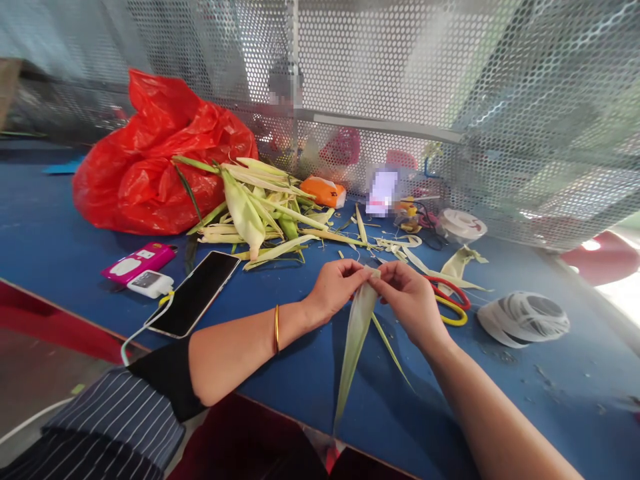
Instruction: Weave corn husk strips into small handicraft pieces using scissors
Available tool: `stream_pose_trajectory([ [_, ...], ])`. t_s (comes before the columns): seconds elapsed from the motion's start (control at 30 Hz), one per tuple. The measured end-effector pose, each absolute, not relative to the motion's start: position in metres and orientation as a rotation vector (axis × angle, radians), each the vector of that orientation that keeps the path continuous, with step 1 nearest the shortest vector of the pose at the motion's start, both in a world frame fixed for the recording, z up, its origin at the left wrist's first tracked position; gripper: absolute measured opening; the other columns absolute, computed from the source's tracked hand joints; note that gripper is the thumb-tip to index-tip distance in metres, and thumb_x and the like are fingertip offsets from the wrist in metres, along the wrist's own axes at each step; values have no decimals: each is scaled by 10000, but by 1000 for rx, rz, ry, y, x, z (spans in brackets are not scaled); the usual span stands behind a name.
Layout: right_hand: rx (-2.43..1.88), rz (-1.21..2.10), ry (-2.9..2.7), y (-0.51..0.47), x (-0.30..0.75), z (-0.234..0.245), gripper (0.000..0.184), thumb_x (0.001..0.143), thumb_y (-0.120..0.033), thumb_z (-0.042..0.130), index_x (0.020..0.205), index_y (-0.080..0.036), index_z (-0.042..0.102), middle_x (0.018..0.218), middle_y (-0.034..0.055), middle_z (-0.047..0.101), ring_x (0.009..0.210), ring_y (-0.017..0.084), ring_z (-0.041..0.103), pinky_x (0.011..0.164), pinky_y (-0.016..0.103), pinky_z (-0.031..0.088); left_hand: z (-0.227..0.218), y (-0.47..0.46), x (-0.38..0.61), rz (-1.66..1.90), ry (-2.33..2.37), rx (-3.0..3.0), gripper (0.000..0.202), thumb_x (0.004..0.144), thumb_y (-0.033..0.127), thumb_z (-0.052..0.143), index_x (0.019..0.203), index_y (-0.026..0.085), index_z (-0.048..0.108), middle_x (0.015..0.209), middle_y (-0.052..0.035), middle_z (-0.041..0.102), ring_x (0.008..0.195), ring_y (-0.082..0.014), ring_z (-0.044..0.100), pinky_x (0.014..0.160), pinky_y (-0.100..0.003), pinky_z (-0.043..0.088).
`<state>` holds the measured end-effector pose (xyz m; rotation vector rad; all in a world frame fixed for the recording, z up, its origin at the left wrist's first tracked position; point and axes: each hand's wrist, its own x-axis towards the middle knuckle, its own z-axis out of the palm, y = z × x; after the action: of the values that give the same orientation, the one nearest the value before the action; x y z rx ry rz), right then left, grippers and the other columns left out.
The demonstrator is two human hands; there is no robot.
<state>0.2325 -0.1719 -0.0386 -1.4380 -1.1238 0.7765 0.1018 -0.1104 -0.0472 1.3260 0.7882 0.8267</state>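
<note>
Both my hands meet over the front of the blue table, pinching the upper end of a pale green corn husk (356,333). My left hand (337,287), with a gold bangle on the wrist, is closed on it from the left. From the right, my right hand (407,297) grips the same end between thumb and fingers. The husk hangs down toward the table edge, its tip pointing at me. A thin green strip (393,350) lies just beyond it. Scissors (453,310) with red and yellow handles lie beside my right hand, their blades hidden.
A pile of corn husks (245,213) leans against a red plastic bag (165,160). A black-screened phone (197,293) and a white charger (150,283) lie at left. An orange packet (323,192), a lit phone (383,192), a tape roll (463,225) and a white-grey bundle (523,319) stand around. Perforated metal panels (375,73) close the back.
</note>
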Motion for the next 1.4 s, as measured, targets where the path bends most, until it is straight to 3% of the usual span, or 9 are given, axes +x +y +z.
stream_pose_trajectory([
  [0.23,-1422,748,-1144,-172,234,-39,215,746,-389,696,792,-190,628,661,-13,622,588,126,549,550,265,431,-45,-111,102,765,822,1305,222,792,339,624,675,150,613,619,7,581,539,-90,506,505,-216,399],
  [0.5,-1386,789,-1095,-171,234,-41,255,721,-424,737,733,-193,630,632,-26,591,565,109,479,529,251,386,-48,-110,100,820,809,1460,241,803,355,594,672,154,619,609,11,574,527,-85,469,497,-215,360],
  [1.4,-1362,843,-1003,-170,235,-38,251,626,-377,804,675,-169,671,603,-10,620,533,102,506,527,258,421,-43,-109,99,751,773,1275,224,761,347,660,657,151,626,627,-2,613,545,-88,505,495,-207,376],
])
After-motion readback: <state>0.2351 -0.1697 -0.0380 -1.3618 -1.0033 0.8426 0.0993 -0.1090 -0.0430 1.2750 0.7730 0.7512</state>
